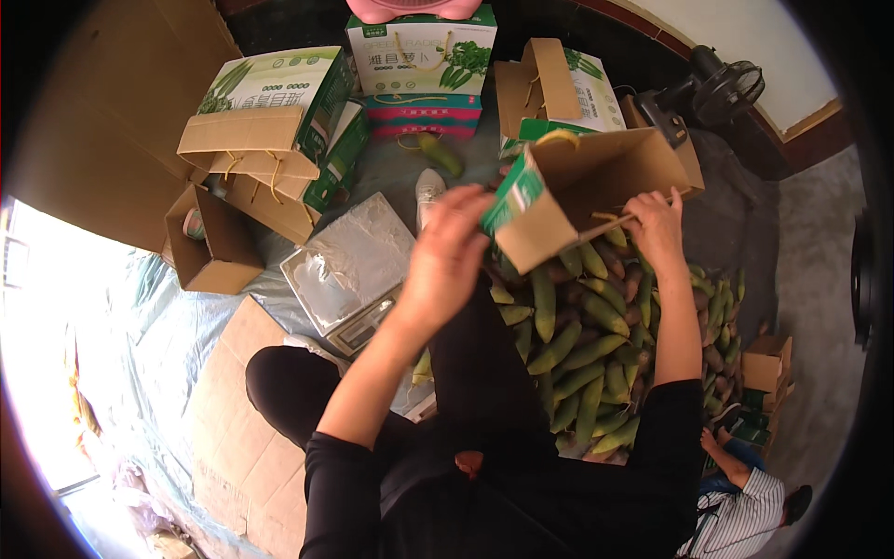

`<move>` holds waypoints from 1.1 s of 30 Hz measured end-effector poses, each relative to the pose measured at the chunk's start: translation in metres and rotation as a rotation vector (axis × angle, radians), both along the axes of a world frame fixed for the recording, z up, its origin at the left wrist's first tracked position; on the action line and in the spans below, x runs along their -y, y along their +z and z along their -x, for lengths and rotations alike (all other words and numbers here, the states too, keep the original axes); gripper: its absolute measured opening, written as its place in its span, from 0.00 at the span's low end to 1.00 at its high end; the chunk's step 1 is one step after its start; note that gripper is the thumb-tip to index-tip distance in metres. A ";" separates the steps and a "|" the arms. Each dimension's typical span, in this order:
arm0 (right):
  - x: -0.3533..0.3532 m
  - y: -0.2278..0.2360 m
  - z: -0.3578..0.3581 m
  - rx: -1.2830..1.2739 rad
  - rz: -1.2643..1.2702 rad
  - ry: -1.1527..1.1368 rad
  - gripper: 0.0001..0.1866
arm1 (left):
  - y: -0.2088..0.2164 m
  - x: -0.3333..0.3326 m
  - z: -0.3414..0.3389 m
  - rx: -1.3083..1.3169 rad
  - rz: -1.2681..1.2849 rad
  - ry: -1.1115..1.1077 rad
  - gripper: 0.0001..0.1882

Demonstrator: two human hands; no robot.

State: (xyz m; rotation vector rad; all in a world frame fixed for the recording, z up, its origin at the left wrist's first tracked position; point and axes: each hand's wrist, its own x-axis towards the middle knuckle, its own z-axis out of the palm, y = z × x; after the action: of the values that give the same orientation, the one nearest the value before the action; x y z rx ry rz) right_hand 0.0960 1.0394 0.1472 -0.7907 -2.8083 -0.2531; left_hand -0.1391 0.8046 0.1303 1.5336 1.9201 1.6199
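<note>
An open cardboard carton with green printed sides is tipped over the radish heap, its brown inside showing. My right hand has its fingers closed round the carton's near flap edge. My left hand is raised beside the carton's left side, its fingers smeared by motion; whether it touches the carton cannot be made out. Below the carton lies a big heap of green radishes. To the left of my left hand stands a scale with a shiny, plastic-covered top.
Printed cartons stand at the back left, a white-green box on pink boxes at the back. One radish lies before them. A small open box and flat cardboard are left. A black fan and another person are right.
</note>
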 end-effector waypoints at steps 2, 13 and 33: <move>0.000 0.017 0.005 -0.033 -0.007 -0.042 0.11 | 0.017 0.021 0.018 0.175 -0.111 0.125 0.21; 0.072 0.045 0.125 -0.204 0.040 0.321 0.08 | 0.059 0.128 0.040 -0.279 -0.117 0.337 0.18; 0.262 -0.106 0.252 -0.254 0.340 0.630 0.02 | -0.042 0.173 0.094 -0.148 0.874 0.140 0.36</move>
State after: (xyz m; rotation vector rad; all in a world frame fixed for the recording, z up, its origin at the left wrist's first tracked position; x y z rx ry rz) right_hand -0.1559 0.7775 0.0408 0.0440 -2.7107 0.4041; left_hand -0.2329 0.6311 0.0883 1.1602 2.3683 0.5211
